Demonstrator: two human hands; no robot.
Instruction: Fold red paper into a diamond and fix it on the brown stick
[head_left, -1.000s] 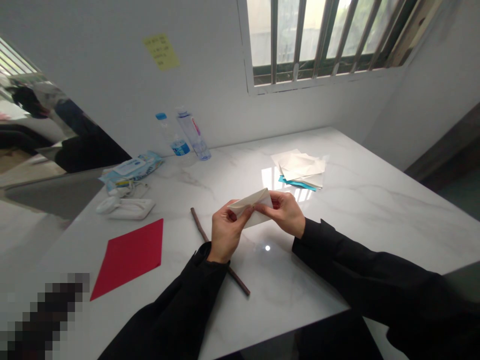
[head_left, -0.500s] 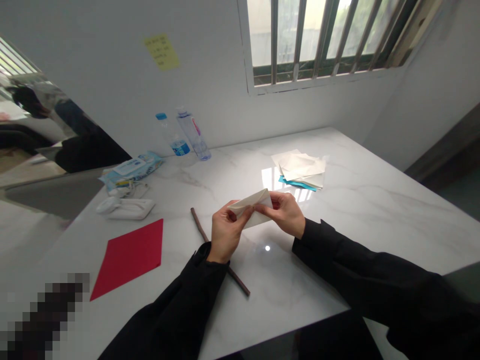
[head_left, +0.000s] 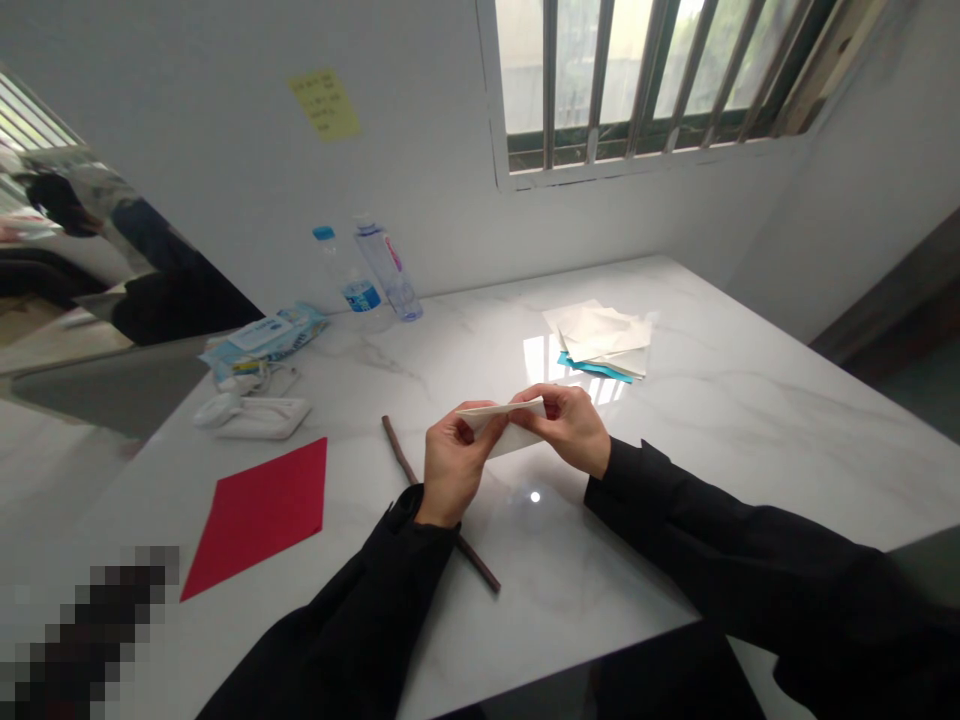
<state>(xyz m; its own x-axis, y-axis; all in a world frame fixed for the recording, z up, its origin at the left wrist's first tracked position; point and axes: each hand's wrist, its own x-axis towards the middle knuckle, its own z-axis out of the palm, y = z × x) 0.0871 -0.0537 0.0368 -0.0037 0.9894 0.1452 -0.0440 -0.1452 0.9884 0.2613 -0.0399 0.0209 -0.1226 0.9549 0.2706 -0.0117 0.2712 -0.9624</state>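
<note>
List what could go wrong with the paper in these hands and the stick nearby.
The white paper, pinched between the left hand and right hand, might crease crookedly if one grip slips. The brown stick passes beneath the left sleeve and might roll if bumped.

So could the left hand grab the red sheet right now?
Probably not yet: the left hand is busy pinching the white paper. Otherwise the way looks free, with nothing lying on the red sheet.
</note>
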